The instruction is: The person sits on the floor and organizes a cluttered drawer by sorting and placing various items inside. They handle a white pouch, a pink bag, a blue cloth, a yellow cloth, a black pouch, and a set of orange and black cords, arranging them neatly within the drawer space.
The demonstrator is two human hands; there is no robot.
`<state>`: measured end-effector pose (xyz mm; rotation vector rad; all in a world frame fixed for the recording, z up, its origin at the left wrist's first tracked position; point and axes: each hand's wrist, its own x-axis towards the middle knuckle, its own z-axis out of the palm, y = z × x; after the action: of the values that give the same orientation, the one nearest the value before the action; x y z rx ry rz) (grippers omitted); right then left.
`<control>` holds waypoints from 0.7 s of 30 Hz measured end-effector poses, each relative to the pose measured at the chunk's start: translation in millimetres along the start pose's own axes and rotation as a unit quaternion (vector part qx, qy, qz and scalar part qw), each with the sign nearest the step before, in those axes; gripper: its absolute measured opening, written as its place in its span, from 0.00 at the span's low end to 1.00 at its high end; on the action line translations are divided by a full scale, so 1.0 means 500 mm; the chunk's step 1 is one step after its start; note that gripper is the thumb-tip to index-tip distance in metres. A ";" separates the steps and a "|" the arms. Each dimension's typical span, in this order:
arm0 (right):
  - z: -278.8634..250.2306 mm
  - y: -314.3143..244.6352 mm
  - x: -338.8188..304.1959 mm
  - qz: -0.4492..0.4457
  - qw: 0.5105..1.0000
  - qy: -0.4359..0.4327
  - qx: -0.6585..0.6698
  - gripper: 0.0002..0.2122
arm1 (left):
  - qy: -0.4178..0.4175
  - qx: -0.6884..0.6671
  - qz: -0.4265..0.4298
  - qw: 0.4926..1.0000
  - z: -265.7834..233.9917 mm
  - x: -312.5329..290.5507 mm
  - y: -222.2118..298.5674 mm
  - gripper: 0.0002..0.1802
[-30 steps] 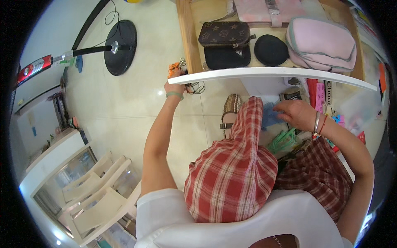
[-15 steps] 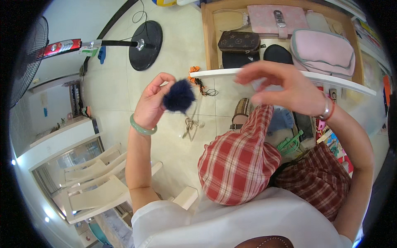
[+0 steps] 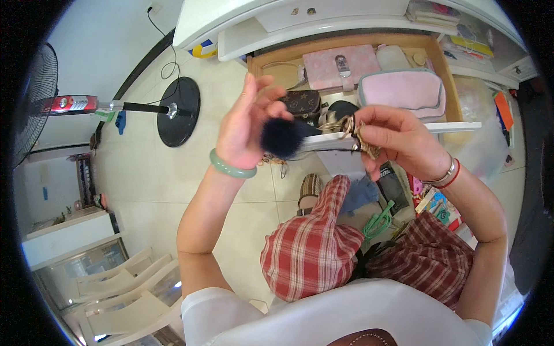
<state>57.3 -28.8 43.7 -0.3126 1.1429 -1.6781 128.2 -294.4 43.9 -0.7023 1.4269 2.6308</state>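
Drawer [image 3: 459, 126]: open; brown pouch [image 3: 303, 104] and pink pouch [image 3: 401, 93] lie inside, as before.
Dark pompom [image 3: 281, 138]: in my view, before the drawer front's left part; half a second ago, pinched left of it.
Left hand [image 3: 245, 124]: fingers now spread beside the fluff, left of the drawer; contact, I can't tell.
Right hand [image 3: 404, 141]: empty earlier, now pinching gold-coloured metal pieces [image 3: 368, 149] at the drawer's front edge.
Hold: I judge it has passed to the right.
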 end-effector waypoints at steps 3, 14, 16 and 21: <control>0.019 -0.063 0.000 -0.015 0.990 0.035 -0.138 0.12 | -0.159 0.021 -0.045 0.986 0.081 0.007 -0.026 0.33; -0.031 -0.049 0.064 -0.196 0.974 -0.110 -0.012 0.23 | -0.280 0.233 0.256 0.895 0.193 0.017 0.090 0.12; -0.006 0.019 0.032 -0.068 0.979 -0.172 -0.089 0.21 | -0.203 0.222 0.365 0.881 0.185 0.000 0.147 0.14; -0.050 0.054 -0.050 0.137 0.905 -0.225 -0.335 0.10 | -0.278 -0.110 0.230 0.926 0.019 0.017 0.291 0.13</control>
<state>67.2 5.5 17.2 -0.8785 1.3000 -0.8545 78.2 -370.7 158.0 0.4221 1.2377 2.9921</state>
